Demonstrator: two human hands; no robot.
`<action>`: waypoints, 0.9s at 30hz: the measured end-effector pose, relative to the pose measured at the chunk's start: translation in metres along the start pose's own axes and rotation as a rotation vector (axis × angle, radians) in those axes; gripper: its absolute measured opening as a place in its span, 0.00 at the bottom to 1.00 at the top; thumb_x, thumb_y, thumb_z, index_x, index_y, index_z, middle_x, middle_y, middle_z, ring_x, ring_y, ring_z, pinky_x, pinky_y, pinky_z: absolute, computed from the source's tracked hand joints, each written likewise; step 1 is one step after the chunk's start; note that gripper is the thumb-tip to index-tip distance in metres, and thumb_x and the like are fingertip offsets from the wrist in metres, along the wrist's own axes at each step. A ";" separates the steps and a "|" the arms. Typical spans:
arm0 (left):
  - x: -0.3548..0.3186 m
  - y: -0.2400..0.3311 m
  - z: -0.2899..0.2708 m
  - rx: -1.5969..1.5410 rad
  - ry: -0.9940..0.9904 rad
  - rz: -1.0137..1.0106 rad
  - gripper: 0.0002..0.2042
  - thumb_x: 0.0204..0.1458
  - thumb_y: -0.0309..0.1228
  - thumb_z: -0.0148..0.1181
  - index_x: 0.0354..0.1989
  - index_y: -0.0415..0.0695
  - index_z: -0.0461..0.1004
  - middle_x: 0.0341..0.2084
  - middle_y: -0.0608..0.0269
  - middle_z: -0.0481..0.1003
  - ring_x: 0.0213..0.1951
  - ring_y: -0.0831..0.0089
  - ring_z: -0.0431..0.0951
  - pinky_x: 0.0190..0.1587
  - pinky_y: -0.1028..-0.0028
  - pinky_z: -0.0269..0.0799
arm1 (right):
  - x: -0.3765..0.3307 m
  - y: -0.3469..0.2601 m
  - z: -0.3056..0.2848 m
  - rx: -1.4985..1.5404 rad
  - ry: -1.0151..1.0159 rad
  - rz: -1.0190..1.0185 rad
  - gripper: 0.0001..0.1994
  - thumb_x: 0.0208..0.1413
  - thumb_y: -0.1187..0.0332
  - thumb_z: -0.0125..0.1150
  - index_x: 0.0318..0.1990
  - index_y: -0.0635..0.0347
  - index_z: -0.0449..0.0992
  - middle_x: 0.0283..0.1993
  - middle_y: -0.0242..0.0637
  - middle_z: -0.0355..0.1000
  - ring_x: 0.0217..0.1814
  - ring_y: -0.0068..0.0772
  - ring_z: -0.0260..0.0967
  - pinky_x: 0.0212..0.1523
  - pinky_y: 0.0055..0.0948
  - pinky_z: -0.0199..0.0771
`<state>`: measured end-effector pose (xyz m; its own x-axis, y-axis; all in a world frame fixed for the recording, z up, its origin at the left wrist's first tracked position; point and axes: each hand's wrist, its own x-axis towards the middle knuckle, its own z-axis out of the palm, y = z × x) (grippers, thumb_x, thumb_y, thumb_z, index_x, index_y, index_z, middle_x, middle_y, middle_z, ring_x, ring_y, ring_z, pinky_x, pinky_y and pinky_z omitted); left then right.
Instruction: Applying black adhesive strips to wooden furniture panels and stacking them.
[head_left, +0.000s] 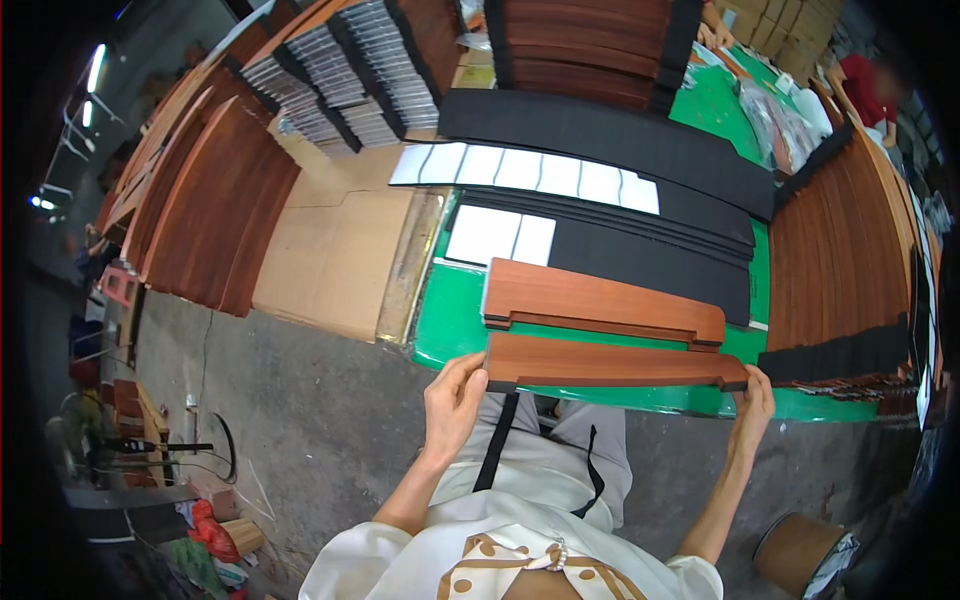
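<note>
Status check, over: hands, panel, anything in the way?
Left hand and right hand holding brown panel by opposite ends. Second panel close beyond, on green tabletop.

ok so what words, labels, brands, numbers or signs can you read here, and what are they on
None can be read.
Reddish-brown wooden board between the left hand and right hand: no lettering visible.
Row of white rectangles: no legible text.
Stacked brown cardboard boxes: any print is too blurred to read.

The person's two hands [455, 405], two notched brown boards [615, 361] and one drum [800, 552] show.
</note>
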<state>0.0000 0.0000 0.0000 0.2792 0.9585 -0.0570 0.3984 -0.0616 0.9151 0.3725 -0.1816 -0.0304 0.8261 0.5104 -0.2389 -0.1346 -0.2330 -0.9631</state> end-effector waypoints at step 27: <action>0.188 0.002 -0.442 1.388 0.778 -0.242 0.23 0.53 0.44 0.55 0.54 0.47 0.63 0.44 0.47 0.72 0.48 0.53 0.72 0.45 0.50 0.65 | 0.054 -0.011 0.074 -0.221 0.212 -0.376 0.16 0.59 0.79 0.44 0.55 0.65 0.68 0.56 0.40 0.67 0.58 0.30 0.63 0.60 0.29 0.61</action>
<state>-0.3332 0.3032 0.1679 -0.2222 0.8577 0.4637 0.9309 0.3280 -0.1607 0.3783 -0.0905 -0.0417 0.8917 0.4180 0.1734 0.2953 -0.2471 -0.9229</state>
